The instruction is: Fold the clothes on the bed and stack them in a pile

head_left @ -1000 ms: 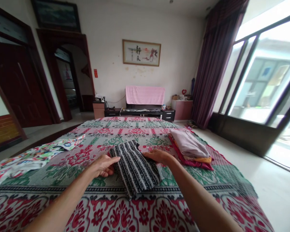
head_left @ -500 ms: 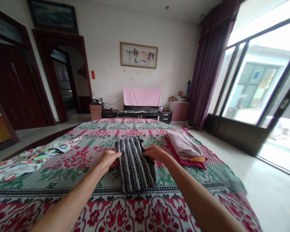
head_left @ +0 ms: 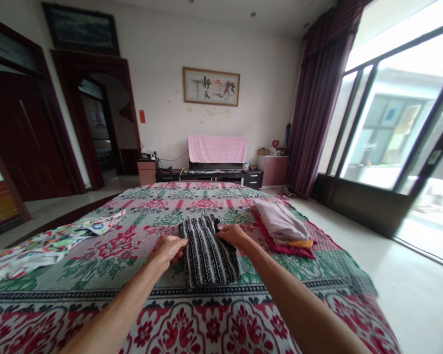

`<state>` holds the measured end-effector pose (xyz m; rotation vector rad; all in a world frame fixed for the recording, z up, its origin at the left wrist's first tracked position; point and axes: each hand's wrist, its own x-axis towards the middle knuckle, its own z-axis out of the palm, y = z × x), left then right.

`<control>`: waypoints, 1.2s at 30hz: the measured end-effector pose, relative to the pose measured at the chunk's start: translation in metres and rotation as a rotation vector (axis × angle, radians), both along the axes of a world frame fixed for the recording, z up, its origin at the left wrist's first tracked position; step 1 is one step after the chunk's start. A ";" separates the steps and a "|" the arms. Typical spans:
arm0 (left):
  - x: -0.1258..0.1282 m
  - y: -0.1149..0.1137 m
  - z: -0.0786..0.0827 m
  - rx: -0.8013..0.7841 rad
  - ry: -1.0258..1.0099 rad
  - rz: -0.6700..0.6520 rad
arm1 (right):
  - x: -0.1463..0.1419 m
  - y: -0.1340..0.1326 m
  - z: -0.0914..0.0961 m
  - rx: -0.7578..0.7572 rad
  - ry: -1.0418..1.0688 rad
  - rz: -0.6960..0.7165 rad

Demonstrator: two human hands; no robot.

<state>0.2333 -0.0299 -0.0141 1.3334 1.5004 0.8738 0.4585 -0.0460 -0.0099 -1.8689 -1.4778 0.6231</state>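
Observation:
A folded black-and-white striped knit garment (head_left: 209, 253) lies on the flowered bedspread (head_left: 202, 204), straight in front of me. My left hand (head_left: 170, 247) pinches its left edge between thumb and fingers. On the opposite side, my right hand (head_left: 234, 235) grips the upper right edge, where a darker bit of cloth shows. The garment's underside is hidden. To the right of it sits a stack of folded clothes (head_left: 282, 223), with a pale grey piece on top and orange and red ones below.
A crumpled multicoloured patterned garment (head_left: 55, 246) lies at the bed's left side. Past the far edge stand a low black TV cabinet (head_left: 254, 178) and a pink cloth (head_left: 217, 148) draped over a screen. Glass doors (head_left: 383, 132) are on the right.
Both hands still hold the striped garment at its sides. Its top edge has come slightly nearer to me and its bottom edge sits a little higher, so it looks shorter.

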 end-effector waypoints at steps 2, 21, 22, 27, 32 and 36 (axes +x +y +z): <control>0.007 0.003 0.007 0.088 -0.003 0.011 | 0.003 -0.001 0.006 0.060 -0.029 -0.017; 0.218 0.003 0.100 0.260 -0.208 -0.239 | 0.206 -0.047 0.094 0.340 -0.153 -0.382; 0.228 0.007 0.100 0.258 -0.209 -0.244 | 0.214 -0.047 0.094 0.341 -0.152 -0.404; 0.267 0.025 0.103 0.254 -0.184 -0.254 | 0.244 -0.041 0.096 0.352 -0.203 -0.443; 0.286 0.032 0.084 0.251 -0.120 -0.356 | 0.259 -0.030 0.086 0.245 -0.318 -0.498; 0.285 0.033 0.047 0.297 -0.068 -0.500 | 0.260 -0.026 0.061 0.227 -0.462 -0.390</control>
